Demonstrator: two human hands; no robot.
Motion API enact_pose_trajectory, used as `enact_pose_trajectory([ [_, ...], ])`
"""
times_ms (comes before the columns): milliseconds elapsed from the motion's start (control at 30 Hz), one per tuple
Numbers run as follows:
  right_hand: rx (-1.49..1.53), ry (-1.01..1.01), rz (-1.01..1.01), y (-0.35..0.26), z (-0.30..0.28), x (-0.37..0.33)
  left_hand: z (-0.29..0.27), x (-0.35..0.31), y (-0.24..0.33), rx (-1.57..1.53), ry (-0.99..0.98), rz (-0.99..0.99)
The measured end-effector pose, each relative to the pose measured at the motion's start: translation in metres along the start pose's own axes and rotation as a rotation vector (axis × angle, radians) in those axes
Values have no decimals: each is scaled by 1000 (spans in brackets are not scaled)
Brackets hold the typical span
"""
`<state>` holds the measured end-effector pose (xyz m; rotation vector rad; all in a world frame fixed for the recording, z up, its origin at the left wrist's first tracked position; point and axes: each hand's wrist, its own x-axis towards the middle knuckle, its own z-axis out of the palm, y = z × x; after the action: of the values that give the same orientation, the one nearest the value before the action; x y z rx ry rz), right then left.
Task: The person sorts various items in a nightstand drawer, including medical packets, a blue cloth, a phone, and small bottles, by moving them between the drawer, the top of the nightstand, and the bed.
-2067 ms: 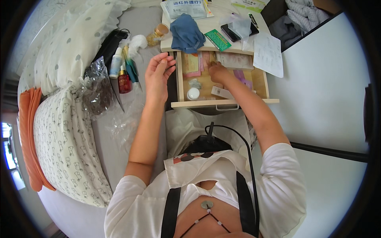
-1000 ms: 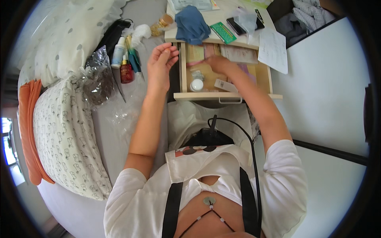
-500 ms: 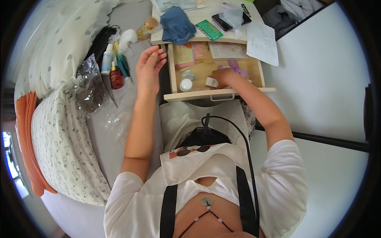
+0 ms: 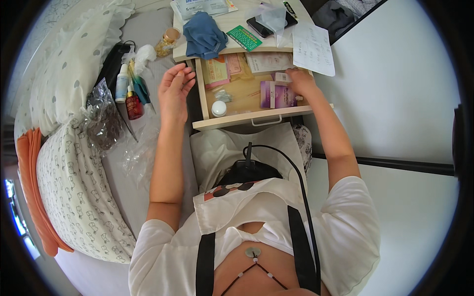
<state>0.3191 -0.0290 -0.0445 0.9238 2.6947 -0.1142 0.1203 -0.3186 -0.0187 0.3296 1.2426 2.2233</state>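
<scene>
Over the drawer's right rear part, my right hand (image 4: 302,82) pinches a small white box (image 4: 282,78) by its end. Just below it lies a purple box (image 4: 277,95) inside the open wooden drawer (image 4: 237,120). My left hand (image 4: 175,88) hovers at the drawer's left edge, its fingers loosely curled and apart with nothing in them. A round white jar (image 4: 218,108) and a small clear plastic packet (image 4: 223,95) lie at the drawer's left. Behind them are pink and yellow paper packets (image 4: 216,72) and a pale flat packet (image 4: 269,62).
On the cabinet top are a blue cloth (image 4: 204,37), a green card (image 4: 244,38), a dark phone (image 4: 261,28) under thin plastic and a white paper (image 4: 313,49). Left, on the bed, lie a red dropper bottle (image 4: 134,104), a white-blue bottle (image 4: 121,84) and a clear bag (image 4: 103,123).
My right hand has moved back and right in the drawer with the small white box, uncovering the purple box. The whole view has shifted slightly; my left hand keeps its pose.
</scene>
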Motion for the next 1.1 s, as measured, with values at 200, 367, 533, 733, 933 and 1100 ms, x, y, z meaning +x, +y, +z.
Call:
enact_pose_trajectory([
  [200,-8,-1,-91,-18,-3,-2,1,0,0,23,40,-3],
  [367,260,23,-244,-72,-14,-11,-2,0,-2,19,39,-11],
  [533,251,21,-425,-123,-19,-19,-3,3,-2,69,45,2],
  [733,358,110,-468,-158,-4,-6,-4,3,-1,74,34,-14],
  [933,559,-29,-456,-172,3,3,-5,4,0,54,33,-3],
  [1100,627,-118,-401,-176,-3,7,-5,4,0,49,34,-9],
])
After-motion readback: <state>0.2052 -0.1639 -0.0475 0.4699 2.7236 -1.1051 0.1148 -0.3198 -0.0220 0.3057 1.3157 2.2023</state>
